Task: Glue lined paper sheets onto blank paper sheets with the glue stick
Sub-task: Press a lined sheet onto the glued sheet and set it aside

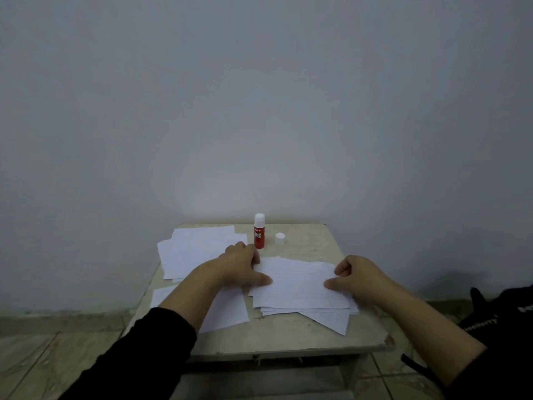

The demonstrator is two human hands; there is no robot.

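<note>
The left hand (245, 265) lies on the left edge of the top sheet (300, 284), fingers bent and thumb flat on the paper, pressing it down. The right hand (356, 274) pinches the right edge, thumb on top and fingers curled. This sheet lies on a pile (323, 311) near the table's (288, 339) front right corner. To stick it well, I think both hands should line up the edges, then rub from the middle out. More sheets (196, 249) lie by the back left corner. The glue stick (259, 232) stands open at the back edge, its cap (280, 239) just beside it.
</note>
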